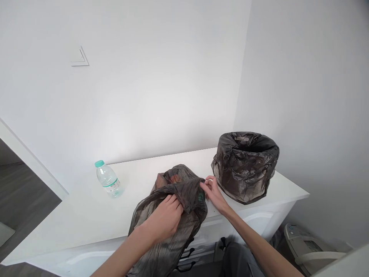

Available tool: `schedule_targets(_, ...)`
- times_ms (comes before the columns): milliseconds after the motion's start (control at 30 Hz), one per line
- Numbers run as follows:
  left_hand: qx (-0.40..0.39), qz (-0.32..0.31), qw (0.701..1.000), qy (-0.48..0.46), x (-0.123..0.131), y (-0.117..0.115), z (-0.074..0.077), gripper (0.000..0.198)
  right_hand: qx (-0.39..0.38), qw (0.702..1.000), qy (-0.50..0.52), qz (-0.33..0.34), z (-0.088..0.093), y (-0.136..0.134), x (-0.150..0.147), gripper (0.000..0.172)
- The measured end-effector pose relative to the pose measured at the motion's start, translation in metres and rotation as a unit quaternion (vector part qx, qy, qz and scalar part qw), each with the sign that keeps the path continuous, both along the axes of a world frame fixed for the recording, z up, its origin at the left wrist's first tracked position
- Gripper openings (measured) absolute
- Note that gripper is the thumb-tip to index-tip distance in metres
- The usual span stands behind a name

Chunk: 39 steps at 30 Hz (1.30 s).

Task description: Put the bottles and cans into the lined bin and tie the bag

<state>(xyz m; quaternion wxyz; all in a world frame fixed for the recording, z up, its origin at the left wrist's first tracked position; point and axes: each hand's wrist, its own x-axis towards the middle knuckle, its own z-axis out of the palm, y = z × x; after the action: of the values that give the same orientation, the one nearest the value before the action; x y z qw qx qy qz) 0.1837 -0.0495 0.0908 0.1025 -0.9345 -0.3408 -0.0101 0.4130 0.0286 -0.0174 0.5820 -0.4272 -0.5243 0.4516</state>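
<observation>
A thin, see-through black plastic bag (161,250) lies over the front edge of the white cabinet top, its lower part hanging down. Orange and green things show faintly through the film; their kind I cannot make out. My left hand (168,215) is closed on the gathered plastic near the bag's middle, fingertips partly hidden in the folds. At the bag's right side, my right hand (212,192) pinches the plastic between thumb and fingers. Just beyond that hand stands a bin (245,173) lined with similar black plastic, folded over its rim.
A clear plastic bottle (108,179) with a turquoise cap stands at the left on the white cabinet top (86,219). White walls (173,77) rise behind and to the right. Black drawer handles (187,254) stick out below. A pale grey appliance (308,242) sits low at the right.
</observation>
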Motion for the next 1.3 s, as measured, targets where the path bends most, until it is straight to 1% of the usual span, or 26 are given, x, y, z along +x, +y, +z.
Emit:
schedule_targets(33, 0.000, 0.000, 1.000, 0.006, 0.007, 0.007, -0.010, 0.033, 0.015, 1.000, -0.027, -0.005, -0.001, 0.001, 0.000, 0.046)
schedule_targets(100, 0.008, 0.004, 1.000, 0.008, 0.019, 0.021, -0.025, 0.047, 0.031, 0.996, -0.079, 0.008, -0.004, 0.004, -0.001, 0.041)
schedule_targets(133, 0.015, 0.010, 1.000, 0.008, 0.025, 0.027, -0.030, 0.052, 0.032, 0.995, -0.093, 0.024, -0.005, 0.005, -0.002, 0.039)
schedule_targets(200, 0.027, 0.020, 0.999, 0.009, 0.034, 0.038, -0.035, 0.056, 0.030, 0.994, -0.086, 0.055, -0.008, 0.009, -0.002, 0.039)
schedule_targets(267, 0.033, 0.021, 0.999, 0.013, 0.042, 0.046, -0.036, 0.053, 0.031, 0.996, -0.056, 0.070, -0.011, 0.012, -0.002, 0.038)
schedule_targets(333, 0.037, 0.018, 0.999, 0.018, 0.047, 0.053, -0.034, 0.051, 0.025, 0.997, -0.035, 0.071, -0.013, 0.014, -0.001, 0.036)
schedule_targets(433, 0.042, 0.010, 0.999, 0.015, 0.049, 0.061, -0.030, 0.045, 0.007, 0.998, -0.029, 0.057, -0.016, 0.016, 0.001, 0.034)
schedule_targets(533, 0.047, 0.004, 0.999, 0.001, 0.046, 0.066, -0.027, 0.041, 0.008, 0.999, -0.035, 0.033, -0.017, 0.017, 0.002, 0.035)
schedule_targets(633, 0.050, 0.005, 0.999, -0.021, 0.041, 0.066, -0.028, 0.039, 0.017, 0.999, -0.039, 0.012, -0.015, 0.016, 0.003, 0.036)
schedule_targets(733, 0.049, 0.024, 0.997, -0.048, 0.034, 0.056, -0.025, 0.038, 0.014, 0.999, -0.036, 0.009, -0.014, 0.013, 0.002, 0.036)
schedule_targets(800, 0.040, 0.040, 0.993, -0.104, 0.028, 0.044, -0.015, 0.037, 0.010, 0.999, -0.034, 0.011, -0.013, 0.012, 0.002, 0.036)
schedule_targets(833, 0.035, 0.047, 0.986, -0.154, 0.024, 0.036, -0.008, 0.035, 0.009, 0.999, -0.035, 0.010, -0.012, 0.011, 0.002, 0.035)
schedule_targets(867, 0.026, 0.054, 0.975, -0.216, 0.020, 0.026, 0.003, 0.034, 0.007, 0.999, -0.036, 0.007, -0.012, 0.011, 0.001, 0.035)
schedule_targets(900, 0.013, 0.065, 0.956, -0.285, 0.015, 0.015, 0.015, 0.032, 0.004, 0.999, -0.038, 0.005, -0.013, 0.011, 0.001, 0.035)
schedule_targets(933, 0.000, 0.081, 0.932, -0.352, 0.010, 0.003, 0.028, 0.031, 0.000, 0.999, -0.040, 0.003, -0.013, 0.011, 0.001, 0.036)
schedule_targets(1000, -0.020, 0.138, 0.879, -0.457, -0.005, -0.020, 0.057, 0.031, -0.009, 0.999, -0.044, 0.004, -0.015, 0.011, 0.001, 0.038)
schedule_targets(1067, 0.008, 0.210, 0.822, -0.529, -0.026, -0.039, 0.083, 0.031, -0.013, 0.999, -0.053, 0.005, -0.016, 0.012, 0.000, 0.040)
schedule_targets(1133, 0.066, 0.291, 0.779, -0.552, -0.051, -0.052, 0.102, 0.034, -0.011, 0.998, -0.062, 0.004, -0.016, 0.011, 0.000, 0.040)
schedule_targets(1200, 0.123, 0.357, 0.748, -0.545, -0.079, -0.055, 0.111, 0.036, -0.010, 0.998, -0.066, 0.004, -0.015, 0.010, -0.001, 0.041)
schedule_targets(1233, 0.142, 0.380, 0.735, -0.543, -0.093, -0.054, 0.112, 0.037, -0.011, 0.998, -0.065, 0.004, -0.015, 0.009, -0.001, 0.042)
schedule_targets(1300, 0.150, 0.426, 0.712, -0.538, -0.119, -0.046, 0.110, 0.037, -0.017, 0.998, -0.064, 0.002, -0.013, 0.006, -0.002, 0.043)
